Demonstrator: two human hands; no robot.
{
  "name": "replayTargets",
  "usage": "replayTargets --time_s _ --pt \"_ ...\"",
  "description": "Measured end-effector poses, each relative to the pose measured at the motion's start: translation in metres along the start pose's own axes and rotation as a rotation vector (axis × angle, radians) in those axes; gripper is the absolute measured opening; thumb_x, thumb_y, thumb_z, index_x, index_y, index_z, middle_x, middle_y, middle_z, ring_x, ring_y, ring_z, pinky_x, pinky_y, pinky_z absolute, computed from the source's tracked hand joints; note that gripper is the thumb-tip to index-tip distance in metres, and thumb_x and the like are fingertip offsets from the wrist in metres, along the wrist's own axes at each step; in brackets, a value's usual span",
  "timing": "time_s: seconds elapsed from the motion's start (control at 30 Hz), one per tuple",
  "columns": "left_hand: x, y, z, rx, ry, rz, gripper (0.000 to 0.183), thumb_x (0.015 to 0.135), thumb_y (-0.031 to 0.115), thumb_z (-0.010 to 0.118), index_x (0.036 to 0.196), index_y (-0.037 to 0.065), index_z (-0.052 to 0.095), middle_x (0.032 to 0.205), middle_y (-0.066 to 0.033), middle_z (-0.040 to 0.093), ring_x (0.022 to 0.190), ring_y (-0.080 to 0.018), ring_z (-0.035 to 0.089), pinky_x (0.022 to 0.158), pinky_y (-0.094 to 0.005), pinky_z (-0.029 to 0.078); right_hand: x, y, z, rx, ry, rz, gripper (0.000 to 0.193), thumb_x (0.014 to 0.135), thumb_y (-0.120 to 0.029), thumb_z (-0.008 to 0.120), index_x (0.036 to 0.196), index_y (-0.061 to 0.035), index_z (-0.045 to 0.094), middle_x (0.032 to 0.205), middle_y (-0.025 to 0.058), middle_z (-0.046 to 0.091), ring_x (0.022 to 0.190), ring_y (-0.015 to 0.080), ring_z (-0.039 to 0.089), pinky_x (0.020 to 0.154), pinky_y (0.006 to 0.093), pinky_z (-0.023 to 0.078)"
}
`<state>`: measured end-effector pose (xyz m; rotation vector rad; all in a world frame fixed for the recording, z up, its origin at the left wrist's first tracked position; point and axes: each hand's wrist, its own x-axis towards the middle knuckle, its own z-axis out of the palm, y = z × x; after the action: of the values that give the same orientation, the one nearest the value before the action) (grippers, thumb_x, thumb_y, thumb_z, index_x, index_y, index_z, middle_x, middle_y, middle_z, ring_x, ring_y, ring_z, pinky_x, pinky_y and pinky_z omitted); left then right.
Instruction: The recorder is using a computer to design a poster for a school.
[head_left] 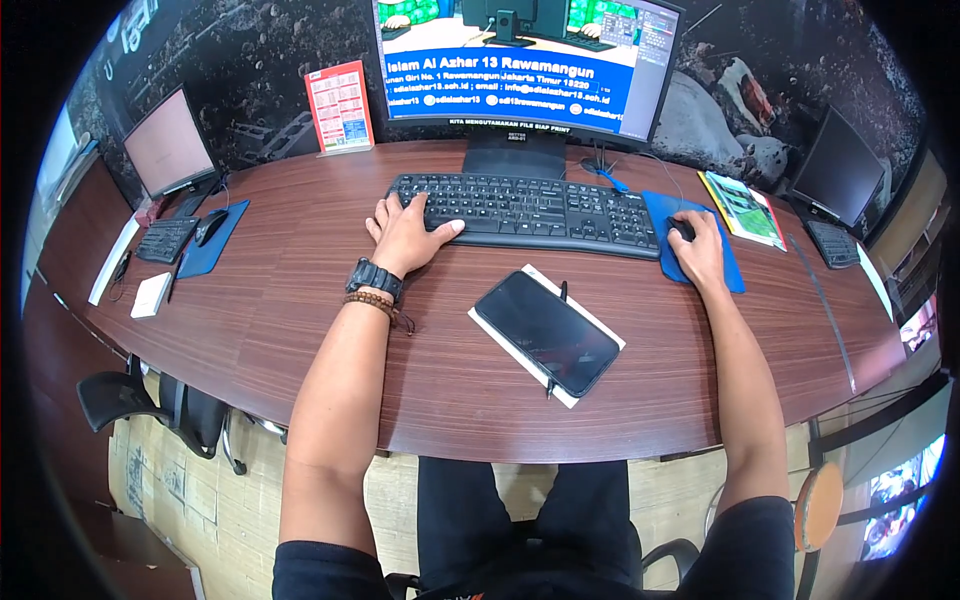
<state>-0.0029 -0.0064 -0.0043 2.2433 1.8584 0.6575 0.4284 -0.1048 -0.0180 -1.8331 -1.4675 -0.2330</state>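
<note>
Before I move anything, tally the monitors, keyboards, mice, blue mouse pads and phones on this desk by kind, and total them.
Left monitor, middle monitor, right monitor: 3
Left keyboard, middle keyboard, right keyboard: 3
Left mouse, right mouse: 2
Left mouse pad, right mouse pad: 2
Phone: 1
Total: 11

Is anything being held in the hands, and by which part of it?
The right hand holds the mouse from above, over its top; the left hand holds nothing, at the keyboard's left end.

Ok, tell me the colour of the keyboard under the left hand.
The keyboard is black, seen best in the head view.
</note>
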Motion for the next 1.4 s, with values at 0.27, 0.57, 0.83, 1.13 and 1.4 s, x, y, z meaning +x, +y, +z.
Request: replayTargets --time_s 0.27,0.57,0.83,1.13,1.4 --pt "0.001 0.002 0.003 0.040 0.042 0.192 0.050 0.089 0.050 0.068 0.133 0.028 0.062 0.152 -0.0309 0.031 0.146 -0.0476 0.016 0.115 -0.0644 0.008 0.000 0.000 -0.001 0.017 0.000 -0.007 0.032 0.079 -0.020 0.065 0.107 -0.0058 0.069 0.115 0.0169 0.060 0.110 0.0351 0.059 0.096 0.0424 0.047" --pt "-0.001 0.008 0.004 0.018 0.056 0.170 0.041 0.092 0.044 0.064 0.128 0.024 0.066 0.154 -0.0287 0.029 0.145 -0.0482 0.016 0.114 -0.0684 0.005 0.000 0.004 0.001 0.050 -0.012 -0.082 0.031 0.080 -0.019 0.066 0.108 -0.0059 0.068 0.114 0.0162 0.060 0.110 0.0340 0.059 0.098 0.0410 0.047" --pt "0.016 -0.022 0.010 -0.091 0.267 0.038 0.043 0.082 0.000 0.058 0.119 0.018 0.071 0.128 -0.0180 0.054 0.118 -0.0411 0.052 0.102 -0.0502 0.043 0.001 0.002 -0.001 0.066 -0.028 -0.097 0.033 0.080 -0.019 0.067 0.110 -0.0056 0.068 0.114 0.0166 0.060 0.110 0.0349 0.059 0.098 0.0414 0.047" --pt "0.020 -0.025 0.007 -0.162 0.309 0.070 0.024 0.079 -0.002 0.060 0.086 0.012 0.078 0.118 -0.0162 0.060 0.109 -0.0393 0.059 0.095 -0.0485 0.049 0.001 0.004 0.001 0.067 -0.018 -0.111 0.031 0.081 -0.019 0.067 0.108 -0.0052 0.068 0.112 0.0165 0.060 0.109 0.0343 0.059 0.098 0.0411 0.047" --pt "0.015 -0.016 0.005 -0.167 0.277 -0.016 0.026 0.077 -0.002 0.061 0.088 0.014 0.078 0.130 -0.0179 0.055 0.123 -0.0409 0.050 0.103 -0.0516 0.042 0.000 0.000 -0.001 0.065 -0.032 -0.091 0.032 0.081 -0.019 0.067 0.109 -0.0050 0.068 0.113 0.0154 0.060 0.110 0.0330 0.059 0.098 0.0405 0.047"
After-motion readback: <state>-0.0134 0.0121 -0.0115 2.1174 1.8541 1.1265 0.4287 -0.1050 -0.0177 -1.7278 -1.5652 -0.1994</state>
